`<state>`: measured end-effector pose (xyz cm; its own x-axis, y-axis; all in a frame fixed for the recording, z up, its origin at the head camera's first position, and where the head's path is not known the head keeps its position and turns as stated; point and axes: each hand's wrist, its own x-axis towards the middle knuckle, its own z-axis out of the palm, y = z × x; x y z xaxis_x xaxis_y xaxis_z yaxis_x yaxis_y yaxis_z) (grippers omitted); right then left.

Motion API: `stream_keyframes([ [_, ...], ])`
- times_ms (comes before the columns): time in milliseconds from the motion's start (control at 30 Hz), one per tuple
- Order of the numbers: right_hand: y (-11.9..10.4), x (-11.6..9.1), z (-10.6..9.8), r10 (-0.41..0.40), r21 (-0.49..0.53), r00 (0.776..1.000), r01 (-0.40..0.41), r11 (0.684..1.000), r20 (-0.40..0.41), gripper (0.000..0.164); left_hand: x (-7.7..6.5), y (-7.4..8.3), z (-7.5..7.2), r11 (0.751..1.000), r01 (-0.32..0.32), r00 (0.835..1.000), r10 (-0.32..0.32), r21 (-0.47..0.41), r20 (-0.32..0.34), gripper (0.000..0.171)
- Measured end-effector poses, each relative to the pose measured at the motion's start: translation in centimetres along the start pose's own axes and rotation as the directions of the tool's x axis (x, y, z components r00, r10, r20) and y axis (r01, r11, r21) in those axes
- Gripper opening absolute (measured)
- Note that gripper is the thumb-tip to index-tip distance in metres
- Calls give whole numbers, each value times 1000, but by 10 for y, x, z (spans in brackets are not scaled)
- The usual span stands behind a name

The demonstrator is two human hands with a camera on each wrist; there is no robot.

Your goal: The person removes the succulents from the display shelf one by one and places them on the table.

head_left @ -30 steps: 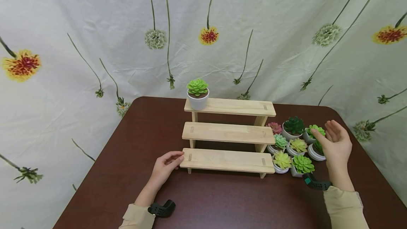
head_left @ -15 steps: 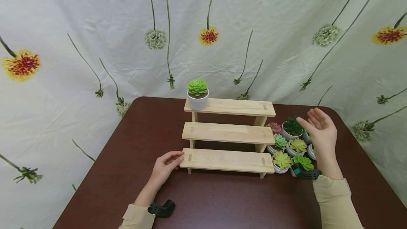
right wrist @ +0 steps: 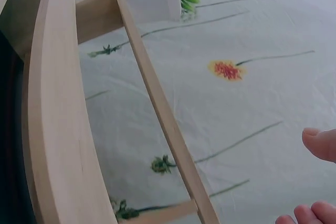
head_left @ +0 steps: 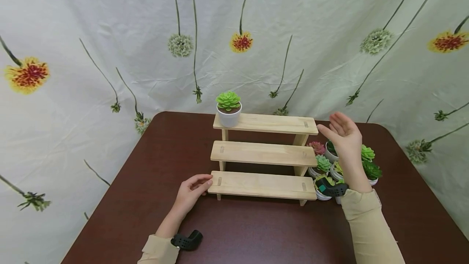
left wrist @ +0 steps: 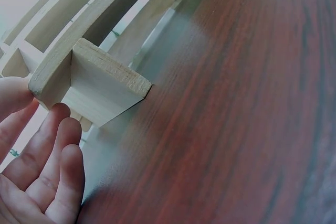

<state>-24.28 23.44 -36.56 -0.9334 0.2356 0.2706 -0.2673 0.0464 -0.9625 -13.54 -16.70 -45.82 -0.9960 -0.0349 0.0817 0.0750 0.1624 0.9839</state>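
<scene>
A three-step wooden display stand is in the middle of the head view. At the left end of its lowest step, my left hand pinches the board; in the left wrist view the thumb lies at the board's end and the fingertips below it. A potted succulent in a white pot stands on the left end of the top step. Held up beside that step's right end, my right hand has relaxed fingers. Nothing shows between its thumb and fingertips in the right wrist view.
Several small potted succulents crowd together right of the stand, partly hidden by my right hand and wrist. The dark red-brown table has rounded back corners. Behind it hangs a flower-printed white cloth.
My right hand has moved left and up, away from over the potted succulents to the top step's right end. My left hand keeps its place on the lowest step.
</scene>
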Motion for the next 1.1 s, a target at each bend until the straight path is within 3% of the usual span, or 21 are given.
stream_keyframes([
  [100,-34,-15,23,38,-12,999,-38,999,31,73,0,0,0,1000,4,1000,-4,-2,2,22],
  [200,-46,-19,37,58,13,996,-60,998,72,73,0,0,0,1000,5,1000,-5,-1,1,22],
  [500,-48,-14,69,13,-3,979,-13,1000,206,71,0,1,-1,1000,9,1000,-9,-3,1,22],
  [767,-46,-13,99,48,12,942,-55,998,332,75,0,2,-2,1000,6,1000,-6,0,2,22],
  [1100,-44,-14,127,89,-1,918,-96,995,386,78,0,0,-1,1000,6,1000,-6,-1,14,22],
])
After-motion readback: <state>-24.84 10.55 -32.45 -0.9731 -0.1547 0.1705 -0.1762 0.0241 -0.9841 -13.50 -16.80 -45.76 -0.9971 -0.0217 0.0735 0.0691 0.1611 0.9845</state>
